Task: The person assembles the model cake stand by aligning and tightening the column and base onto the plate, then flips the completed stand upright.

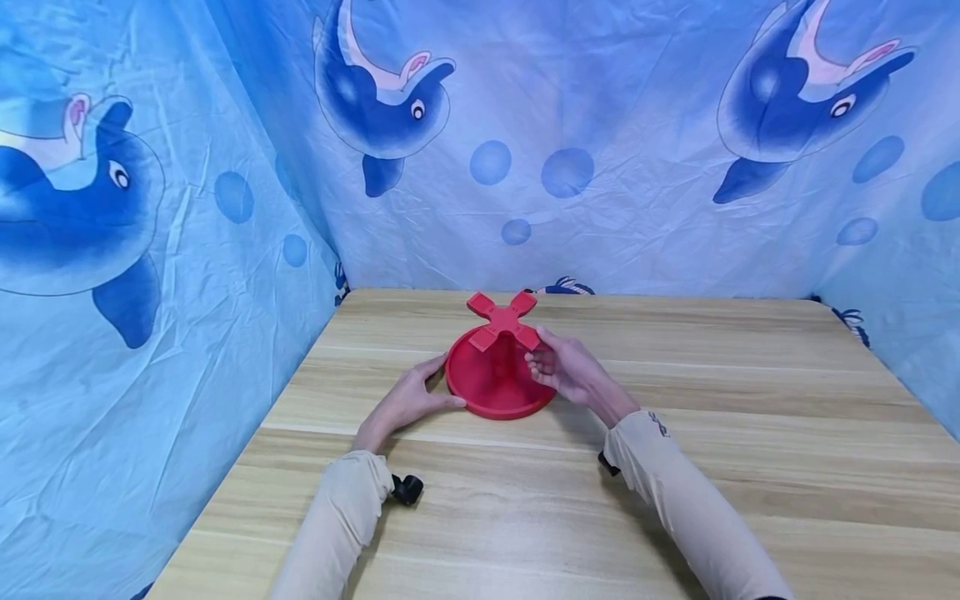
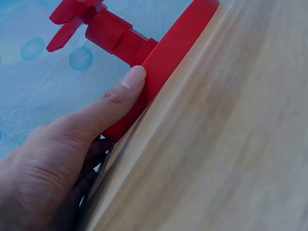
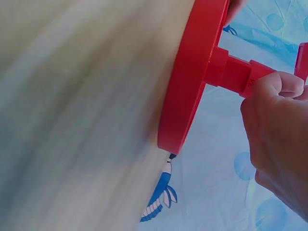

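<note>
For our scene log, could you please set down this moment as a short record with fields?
Left hand: grips the edge of the red round base
Right hand: holds one arm of the red cross-shaped top
Middle part: red column, between base and top
Surface: wood-grain table, base resting on it
Background: blue cloth with cartoon sea animals

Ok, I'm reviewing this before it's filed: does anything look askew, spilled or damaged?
Nothing stands out. The round, shallow red dish rests on the light wood-grain table, its stepped red post looks upright, and the red cross-shaped top shows no visible break. No spill shows.
</note>
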Demonstrator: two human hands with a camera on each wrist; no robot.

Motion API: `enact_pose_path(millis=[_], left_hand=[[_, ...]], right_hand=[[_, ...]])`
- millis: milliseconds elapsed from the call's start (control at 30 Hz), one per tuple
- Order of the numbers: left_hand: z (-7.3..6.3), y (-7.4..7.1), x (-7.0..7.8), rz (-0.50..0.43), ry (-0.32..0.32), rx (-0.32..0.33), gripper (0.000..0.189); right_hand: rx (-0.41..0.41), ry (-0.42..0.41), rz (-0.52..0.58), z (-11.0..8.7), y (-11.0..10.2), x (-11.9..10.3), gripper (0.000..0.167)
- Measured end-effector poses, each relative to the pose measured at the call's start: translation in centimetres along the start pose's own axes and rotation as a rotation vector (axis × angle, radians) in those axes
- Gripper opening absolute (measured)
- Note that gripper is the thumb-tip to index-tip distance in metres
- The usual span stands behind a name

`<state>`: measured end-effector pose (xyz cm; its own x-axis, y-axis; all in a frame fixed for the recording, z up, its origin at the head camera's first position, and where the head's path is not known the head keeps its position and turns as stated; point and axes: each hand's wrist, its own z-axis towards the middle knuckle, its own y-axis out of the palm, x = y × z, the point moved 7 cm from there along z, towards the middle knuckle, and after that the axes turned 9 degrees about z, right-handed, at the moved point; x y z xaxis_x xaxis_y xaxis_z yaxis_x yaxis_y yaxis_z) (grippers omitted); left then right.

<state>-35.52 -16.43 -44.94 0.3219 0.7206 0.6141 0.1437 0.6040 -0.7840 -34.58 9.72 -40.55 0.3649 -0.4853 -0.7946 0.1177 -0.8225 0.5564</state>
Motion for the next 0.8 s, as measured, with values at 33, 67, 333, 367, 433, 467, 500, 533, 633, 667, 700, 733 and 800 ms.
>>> enact_pose_path(millis=[33,67,333,367,433,467,500,533,633,667,700,733,800], left_hand=[[0.0,0.0,0.0,-0.002,0.001,0.000,0.103],[0.0,0.0,0.0,-0.003,0.002,-0.001,0.103],[-0.1,0.0,0.1,0.000,0.006,-0.007,0.103],[-0.1,0.0,0.1,0.001,0.006,-0.006,0.103],[0.0,0.0,0.1,0.001,0.008,-0.005,0.103],[0.0,0.0,0.0,0.002,0.008,-0.004,0.103],[0.0,0.0,0.0,0.003,0.009,-0.004,0.103],[0.0,0.0,0.0,0.001,0.011,-0.003,0.103],[0.0,0.0,0.1,0.001,0.010,-0.002,0.103],[0.0,0.0,0.1,0.000,0.009,-0.002,0.103],[0.0,0.0,0.0,0.001,0.009,-0.002,0.103],[0.0,0.0,0.0,0.001,0.009,-0.002,0.103],[0.0,0.1,0.0,0.003,0.005,-0.001,0.103]], right_hand=[[0.008,-0.007,-0.008,0.0,0.0,-0.1,0.029],[0.014,-0.013,-0.023,0.1,0.1,-0.2,0.029],[0.047,-0.061,-0.137,0.3,0.1,-0.5,0.039],[0.046,-0.072,-0.149,0.2,0.1,-0.5,0.040],[0.042,-0.101,-0.186,0.1,0.1,-0.6,0.041],[0.040,-0.118,-0.211,0.1,0.2,-0.7,0.042],[0.035,-0.138,-0.242,0.0,0.2,-0.7,0.044],[0.035,-0.158,-0.274,-0.1,0.3,-0.8,0.047],[0.026,-0.224,-0.388,-0.4,0.5,-0.9,0.057],[0.026,-0.250,-0.430,-0.5,0.7,-0.9,0.060],[0.027,-0.276,-0.473,-0.6,0.8,-1.0,0.061],[0.032,-0.302,-0.510,-0.7,0.9,-1.0,0.060],[0.047,-0.358,-0.574,-1.0,1.1,-1.1,0.056]])
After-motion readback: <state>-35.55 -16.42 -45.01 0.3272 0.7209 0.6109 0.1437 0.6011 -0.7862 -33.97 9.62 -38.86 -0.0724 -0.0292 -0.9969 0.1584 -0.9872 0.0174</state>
